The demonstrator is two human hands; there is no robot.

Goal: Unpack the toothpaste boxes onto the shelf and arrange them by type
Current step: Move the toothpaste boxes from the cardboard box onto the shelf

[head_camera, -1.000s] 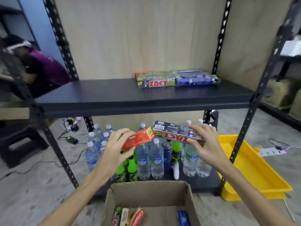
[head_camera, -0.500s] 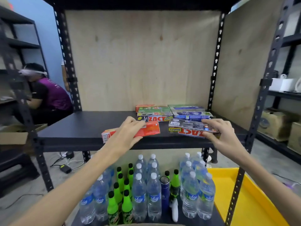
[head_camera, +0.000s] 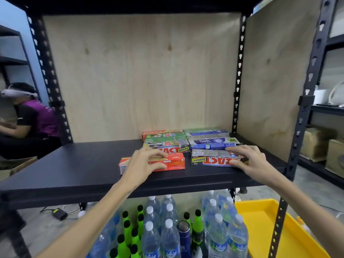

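Head view shows two flat cardboard toothpaste cartons lying on the matte black shelf. The left hand grasps the glossy red box, fingers curled over its top and thumb along its front face. The right hand grips the ZACT Smokers box, whose red lettering reads upside down. Both lie just in front of a stacked cluster of perhaps six more cartons, against the pale plywood back panel.
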